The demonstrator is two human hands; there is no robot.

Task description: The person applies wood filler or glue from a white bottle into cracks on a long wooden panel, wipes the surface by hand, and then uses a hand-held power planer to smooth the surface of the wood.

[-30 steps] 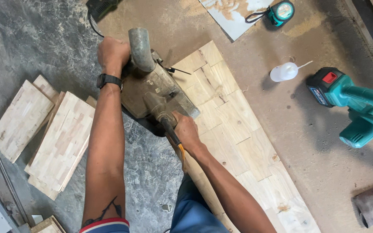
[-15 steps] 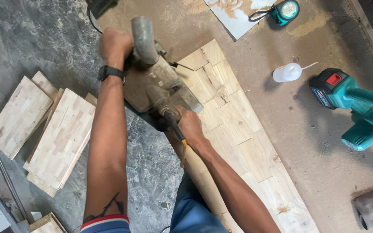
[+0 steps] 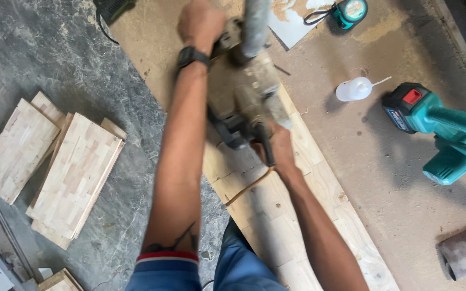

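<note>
**Both hands on sander, mid-frame over plank**

Far left, lower half: stack of offcuts (image 3: 55, 172) on the grey floor (image 3: 55, 64), pale jointed wood, overlapping each other, well apart from the work. A thin metal rod (image 3: 6, 231) lies just below-left of them. Upper left edge: dark green tool (image 3: 111, 6), mostly cut off by the frame.

Centre: left hand (image 3: 200, 21) at top of frame, clenched round the sander's front grip; black watch (image 3: 192, 55) on the wrist. Sander (image 3: 244, 89) is blurred w/ motion, dusty grey-brown, sits on the plank (image 3: 297, 215), which runs diagonally from top centre to lower right. A grey tube (image 3: 255, 24) rises from the sander toward top edge. Right hand (image 3: 276, 148) just below the sander, wrapped round its rear handle; an orange cord (image 3: 249, 186) trails from there across the plank. Blue clothing at bottom centre.

Right of centre: brown worktop (image 3: 384, 178), sawdust patches up top. Tape measure (image 3: 349, 12), teal, upper right, on a pale sheet (image 3: 292, 24). Squeeze bottle (image 3: 354, 89), clear, lying on its side, nozzle pointing right. Just beside it, a teal cordless tool (image 3: 443, 132) w/ battery, at right edge. Lower right corner: sanding roll (image 3: 462, 253), grey-brown, on its side.
</note>
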